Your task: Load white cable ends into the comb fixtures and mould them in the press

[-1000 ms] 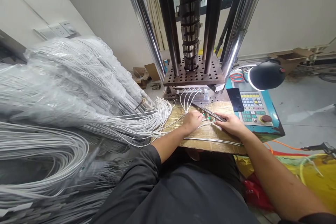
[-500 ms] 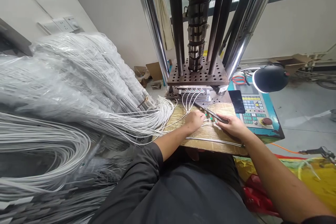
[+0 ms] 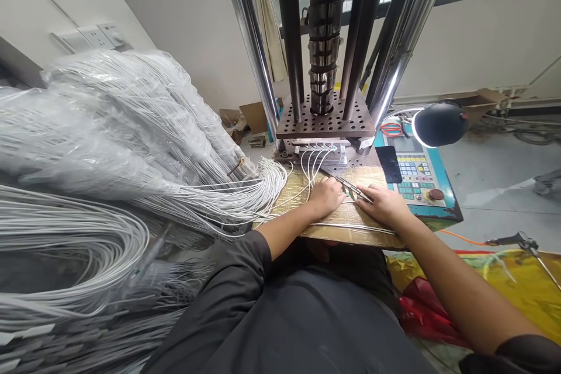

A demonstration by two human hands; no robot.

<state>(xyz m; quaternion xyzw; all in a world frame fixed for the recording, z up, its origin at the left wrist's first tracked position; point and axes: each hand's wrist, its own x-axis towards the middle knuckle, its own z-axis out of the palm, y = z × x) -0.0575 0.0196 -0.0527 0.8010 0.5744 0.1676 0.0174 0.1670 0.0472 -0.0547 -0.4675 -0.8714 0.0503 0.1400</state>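
Note:
My left hand (image 3: 326, 196) rests knuckles-up on the tape-covered work board (image 3: 350, 225), its fingers curled round thin white cable ends. My right hand (image 3: 382, 203) lies next to it, fingers pinched where the same cable ends meet a long thin metal tool (image 3: 346, 183) that lies slantwise on the board. Several white cables (image 3: 313, 162) run from the hands up into the mould (image 3: 322, 149) under the perforated press plate (image 3: 325, 123). What each hand grips exactly is too small to make out.
Big bundles of white cable in plastic bags (image 3: 109, 146) fill the left side. The press columns (image 3: 322, 29) rise ahead. A lamp head (image 3: 438, 124), a dark phone (image 3: 388, 163) and a control panel (image 3: 416, 178) with a red button sit at right. Yellow and red bags (image 3: 504, 280) lie lower right.
Both hands stay on the board at the cable ends and have drawn slightly closer together. The view has shifted a little; the cables in the mould are unchanged.

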